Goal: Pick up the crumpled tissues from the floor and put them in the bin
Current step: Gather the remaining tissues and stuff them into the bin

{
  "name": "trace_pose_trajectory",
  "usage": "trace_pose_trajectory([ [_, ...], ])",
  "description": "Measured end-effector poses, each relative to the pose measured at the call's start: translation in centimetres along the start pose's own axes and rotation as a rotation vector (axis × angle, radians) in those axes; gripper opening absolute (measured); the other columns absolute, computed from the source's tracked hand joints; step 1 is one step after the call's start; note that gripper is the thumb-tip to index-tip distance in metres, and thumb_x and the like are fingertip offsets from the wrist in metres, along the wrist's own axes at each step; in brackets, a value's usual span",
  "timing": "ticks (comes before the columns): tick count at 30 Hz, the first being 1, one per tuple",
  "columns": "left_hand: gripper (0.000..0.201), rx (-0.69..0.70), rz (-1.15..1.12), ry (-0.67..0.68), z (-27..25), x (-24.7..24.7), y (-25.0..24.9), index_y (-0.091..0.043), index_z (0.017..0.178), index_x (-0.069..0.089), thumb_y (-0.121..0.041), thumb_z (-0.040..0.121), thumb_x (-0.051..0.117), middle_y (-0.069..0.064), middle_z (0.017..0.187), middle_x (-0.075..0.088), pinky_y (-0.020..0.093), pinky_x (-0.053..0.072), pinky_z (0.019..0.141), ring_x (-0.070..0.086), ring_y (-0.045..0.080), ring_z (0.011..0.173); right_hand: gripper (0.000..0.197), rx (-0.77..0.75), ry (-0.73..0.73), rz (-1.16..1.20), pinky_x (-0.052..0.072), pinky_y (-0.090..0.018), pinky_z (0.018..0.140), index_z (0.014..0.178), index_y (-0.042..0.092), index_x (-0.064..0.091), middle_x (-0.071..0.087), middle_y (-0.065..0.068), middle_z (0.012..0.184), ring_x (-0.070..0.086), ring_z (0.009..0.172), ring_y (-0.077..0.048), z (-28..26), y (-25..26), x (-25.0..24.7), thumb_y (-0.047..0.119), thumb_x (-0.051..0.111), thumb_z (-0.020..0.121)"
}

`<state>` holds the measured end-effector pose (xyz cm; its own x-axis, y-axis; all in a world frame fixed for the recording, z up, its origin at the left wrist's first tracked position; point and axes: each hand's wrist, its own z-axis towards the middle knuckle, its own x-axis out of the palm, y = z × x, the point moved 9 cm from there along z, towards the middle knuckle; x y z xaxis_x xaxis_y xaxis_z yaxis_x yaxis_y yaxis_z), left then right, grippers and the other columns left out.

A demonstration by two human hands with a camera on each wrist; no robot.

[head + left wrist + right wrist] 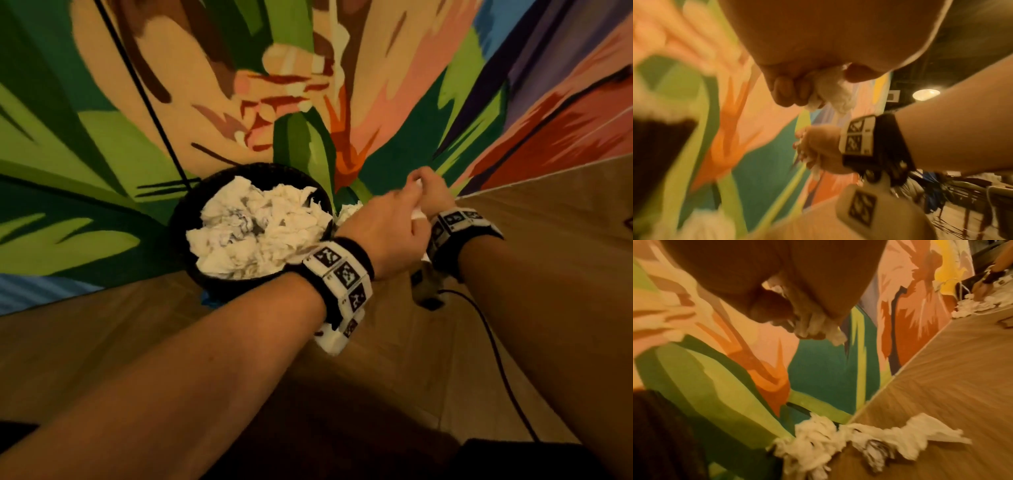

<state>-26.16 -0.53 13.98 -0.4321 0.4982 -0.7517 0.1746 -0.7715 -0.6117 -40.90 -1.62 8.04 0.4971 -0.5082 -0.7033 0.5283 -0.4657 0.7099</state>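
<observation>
1. My left hand [383, 233] is curled round a wad of tissue [830, 91], just right of the bin [191, 219]
2. My right hand [433, 192] sits close behind it, fingers closed on more tissue [818, 324], though that view is blurred
3. The black bin stands against the painted wall [102, 137], heaped with crumpled tissues [260, 226]
4. More tissues [838, 444] lie on the wooden floor [941, 369] at the wall's foot, beside the bin
</observation>
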Motion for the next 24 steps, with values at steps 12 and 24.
trace_pose_trajectory([
  [12, 0.035, -0.374, 0.331, -0.084, -5.1, -17.8, 12.1, -0.009, 0.128, 0.036, -0.012, 0.095, 0.048, 0.014, 0.097, 0.061, 0.04, 0.047, 0.07, 0.06, 0.033, 0.082, 0.036, -0.446, 0.107, -0.003, 0.044, -0.028, 0.086, 0.111, 0.026, 0.057, 0.05, -0.005, 0.113, 0.054, 0.102, -0.025, -4.7, 16.8, 7.7, 0.007, 0.059, 0.081],
  [24, 0.032, -0.609, 0.451, 0.265, -10.8, -12.4, 20.0, -0.012, 0.07, 0.072, -0.036, 0.09, 0.065, -0.001, 0.063, 0.063, 0.029, 0.047, 0.058, 0.058, 0.018, 0.061, 0.05, -0.678, 0.222, -0.683, 0.023, -0.039, 0.08, 0.11, 0.028, 0.069, 0.056, 0.003, 0.106, 0.049, 0.098, -0.018, -7.8, 13.6, 14.4, 0.046, 0.024, 0.096],
])
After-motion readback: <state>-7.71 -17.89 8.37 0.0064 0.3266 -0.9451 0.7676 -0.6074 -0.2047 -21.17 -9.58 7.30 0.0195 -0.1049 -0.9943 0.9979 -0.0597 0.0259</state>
